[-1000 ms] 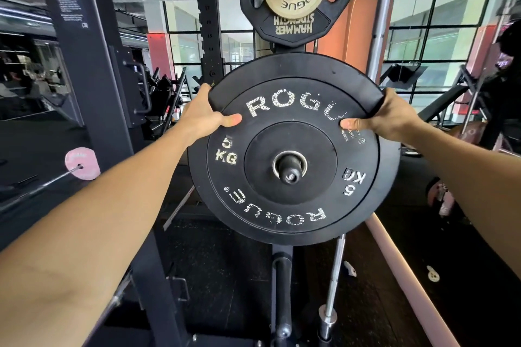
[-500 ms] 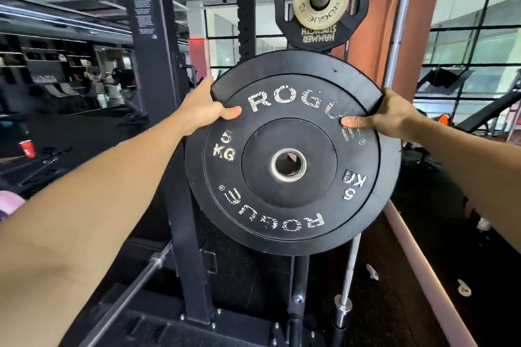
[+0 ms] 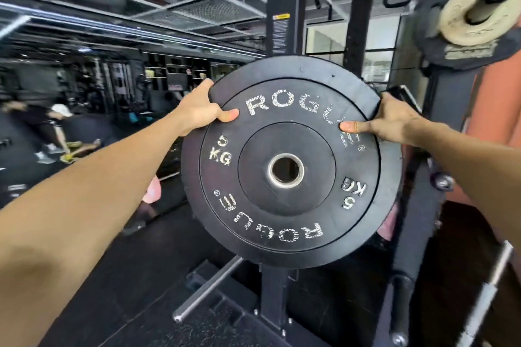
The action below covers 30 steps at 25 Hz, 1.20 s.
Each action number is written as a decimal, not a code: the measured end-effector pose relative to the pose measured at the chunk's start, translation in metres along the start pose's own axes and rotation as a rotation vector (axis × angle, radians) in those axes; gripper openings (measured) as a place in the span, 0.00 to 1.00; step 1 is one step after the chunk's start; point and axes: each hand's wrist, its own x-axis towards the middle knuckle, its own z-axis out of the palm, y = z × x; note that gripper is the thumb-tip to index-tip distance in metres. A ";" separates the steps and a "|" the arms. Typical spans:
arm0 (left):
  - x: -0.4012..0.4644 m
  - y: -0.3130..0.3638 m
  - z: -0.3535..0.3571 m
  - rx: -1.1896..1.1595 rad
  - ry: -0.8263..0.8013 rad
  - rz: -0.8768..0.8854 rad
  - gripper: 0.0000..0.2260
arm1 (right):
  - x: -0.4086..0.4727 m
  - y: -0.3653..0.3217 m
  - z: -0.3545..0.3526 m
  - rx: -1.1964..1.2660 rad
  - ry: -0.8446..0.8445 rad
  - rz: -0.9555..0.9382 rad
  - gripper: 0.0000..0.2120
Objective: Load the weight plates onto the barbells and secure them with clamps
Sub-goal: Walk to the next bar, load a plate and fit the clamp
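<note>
The black 5 kg plate (image 3: 290, 162) has just come off its storage peg — both hands, left (image 3: 197, 110) and right (image 3: 392, 120), grip its upper rim, holding it in mid-air before the rack upright (image 3: 284, 3) — ready for a barbell.

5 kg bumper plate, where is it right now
In the head view the 5 kg bumper plate is centre frame, held upright in the air between the left hand and right hand, before the black rack upright.
</note>
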 end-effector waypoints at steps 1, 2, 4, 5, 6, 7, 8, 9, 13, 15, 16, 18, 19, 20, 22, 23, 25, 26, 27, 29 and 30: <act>0.001 -0.013 -0.025 0.006 0.010 -0.014 0.23 | 0.005 -0.021 0.018 0.002 -0.004 -0.029 0.54; 0.002 -0.027 -0.050 0.018 0.021 -0.024 0.27 | 0.011 -0.043 0.037 0.016 -0.003 -0.050 0.56; 0.006 -0.057 -0.102 0.050 0.051 -0.037 0.34 | 0.023 -0.086 0.077 0.025 -0.029 -0.078 0.54; 0.008 -0.072 -0.124 0.069 0.064 -0.033 0.33 | 0.028 -0.105 0.097 0.010 -0.033 -0.084 0.52; 0.011 -0.086 -0.145 0.083 0.082 -0.035 0.29 | 0.032 -0.123 0.114 -0.002 -0.040 -0.091 0.53; 0.013 -0.102 -0.168 0.089 0.103 -0.038 0.25 | 0.038 -0.143 0.134 -0.010 -0.056 -0.102 0.55; 0.015 -0.120 -0.192 0.087 0.120 -0.042 0.23 | 0.044 -0.163 0.156 -0.001 -0.078 -0.114 0.56; 0.019 -0.135 -0.213 0.086 0.125 -0.047 0.23 | 0.049 -0.182 0.175 0.014 -0.093 -0.129 0.55; 0.040 -0.181 -0.278 0.105 0.127 -0.064 0.22 | 0.068 -0.237 0.235 0.031 -0.126 -0.123 0.49; 0.053 -0.197 -0.297 0.101 0.125 -0.068 0.24 | 0.076 -0.257 0.251 0.023 -0.134 -0.159 0.50; 0.060 -0.206 -0.306 0.097 0.129 -0.069 0.24 | 0.084 -0.265 0.261 0.027 -0.137 -0.170 0.50; 0.077 -0.222 -0.319 0.098 0.125 -0.072 0.25 | 0.101 -0.276 0.277 0.012 -0.132 -0.181 0.47; 0.086 -0.231 -0.323 0.101 0.126 -0.071 0.24 | 0.107 -0.281 0.284 -0.002 -0.128 -0.190 0.46; 0.096 -0.238 -0.326 0.101 0.126 -0.061 0.24 | 0.113 -0.284 0.291 -0.016 -0.121 -0.191 0.44; 0.115 -0.248 -0.330 0.089 0.107 -0.037 0.23 | 0.126 -0.287 0.303 -0.023 -0.115 -0.177 0.42; 0.125 -0.253 -0.330 0.083 0.095 -0.029 0.24 | 0.131 -0.287 0.308 -0.030 -0.111 -0.180 0.41; 0.149 -0.267 -0.327 0.094 0.074 -0.014 0.25 | 0.143 -0.282 0.320 -0.022 -0.111 -0.201 0.38; 0.161 -0.274 -0.325 0.101 0.057 -0.005 0.26 | 0.148 -0.280 0.325 -0.026 -0.098 -0.190 0.39; 0.171 -0.279 -0.323 0.104 0.037 0.005 0.26 | 0.153 -0.277 0.330 -0.025 -0.089 -0.178 0.41; 0.190 -0.285 -0.317 0.099 0.003 0.024 0.27 | 0.155 -0.273 0.334 -0.032 -0.060 -0.152 0.45; 0.198 -0.287 -0.314 0.095 -0.010 0.032 0.27 | 0.155 -0.272 0.333 -0.040 -0.053 -0.137 0.46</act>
